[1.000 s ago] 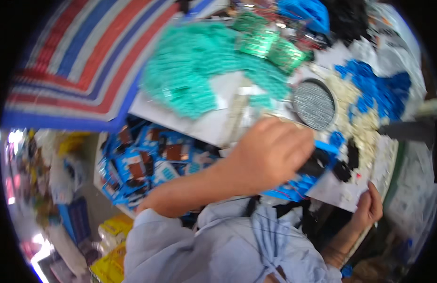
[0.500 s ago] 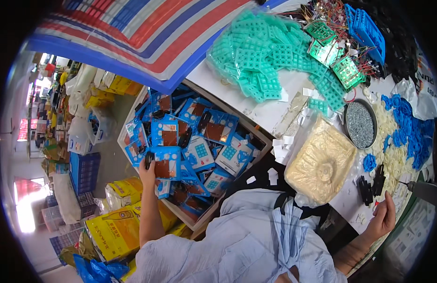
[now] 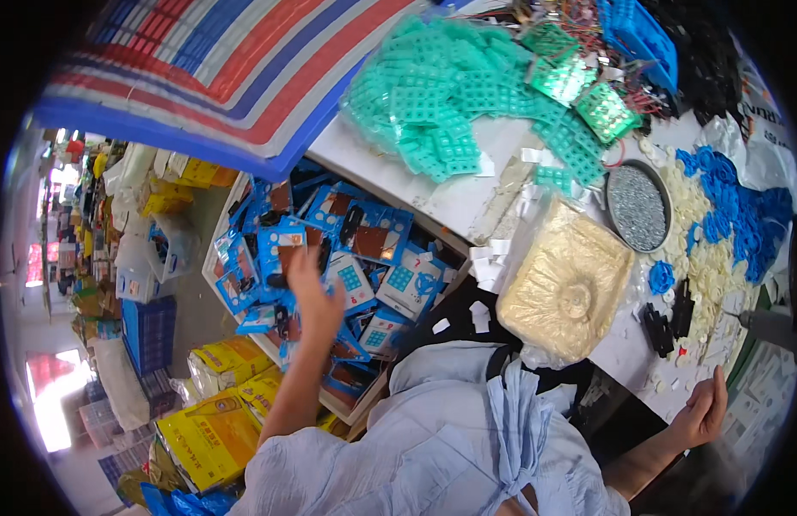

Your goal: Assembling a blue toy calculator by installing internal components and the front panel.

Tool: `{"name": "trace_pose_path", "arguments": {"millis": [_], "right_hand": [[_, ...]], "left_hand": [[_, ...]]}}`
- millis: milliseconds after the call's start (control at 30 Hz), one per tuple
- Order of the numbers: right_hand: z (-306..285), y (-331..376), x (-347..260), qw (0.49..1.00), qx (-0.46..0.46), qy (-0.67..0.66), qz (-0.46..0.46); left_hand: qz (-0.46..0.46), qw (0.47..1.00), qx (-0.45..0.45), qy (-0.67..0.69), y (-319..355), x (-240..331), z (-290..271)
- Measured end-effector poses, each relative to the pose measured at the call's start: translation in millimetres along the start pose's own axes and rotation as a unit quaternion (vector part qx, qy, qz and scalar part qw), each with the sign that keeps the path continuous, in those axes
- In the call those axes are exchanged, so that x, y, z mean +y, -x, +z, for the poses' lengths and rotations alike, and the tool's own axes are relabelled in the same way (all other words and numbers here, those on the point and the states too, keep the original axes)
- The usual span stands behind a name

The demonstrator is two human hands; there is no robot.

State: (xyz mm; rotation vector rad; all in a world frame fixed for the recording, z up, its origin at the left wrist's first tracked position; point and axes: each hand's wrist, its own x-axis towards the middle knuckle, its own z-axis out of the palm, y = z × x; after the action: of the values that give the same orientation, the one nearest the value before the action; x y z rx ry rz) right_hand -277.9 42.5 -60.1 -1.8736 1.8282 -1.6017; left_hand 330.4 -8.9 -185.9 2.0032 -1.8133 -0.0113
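While reaching down, left hand (image 3: pixel 311 297) touches blue packets (image 3: pixel 364 258) — fingers spread.

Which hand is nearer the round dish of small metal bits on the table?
Right. The right hand rests at the table edge below the dish; the left hand is far off, over the box of blue packets.

Blue packets (image 3: pixel 364 258), flat cards with dark and white items under clear fronts, lie heaped at all angles in an open box (image 3: pixel 222 225).
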Motion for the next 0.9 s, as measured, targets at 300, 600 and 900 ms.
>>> {"name": "trace_pose_path", "arguments": {"millis": [300,600,900], "right_hand": [[-31,-24,4,0.979,0.186,-0.028,0.073],[-8,-149,37,0.936,0.144,-0.290,0.141],[136,-340,190,0.977,-0.126,0.171,0.017]], "left_hand": [[0.333,0.873,-0.145,0.325,-67,252,-2],[0.429,0.812,-0.276,0.283,-84,322,48],[0.431,0.802,-0.298,0.287,-95,324,50]]}}
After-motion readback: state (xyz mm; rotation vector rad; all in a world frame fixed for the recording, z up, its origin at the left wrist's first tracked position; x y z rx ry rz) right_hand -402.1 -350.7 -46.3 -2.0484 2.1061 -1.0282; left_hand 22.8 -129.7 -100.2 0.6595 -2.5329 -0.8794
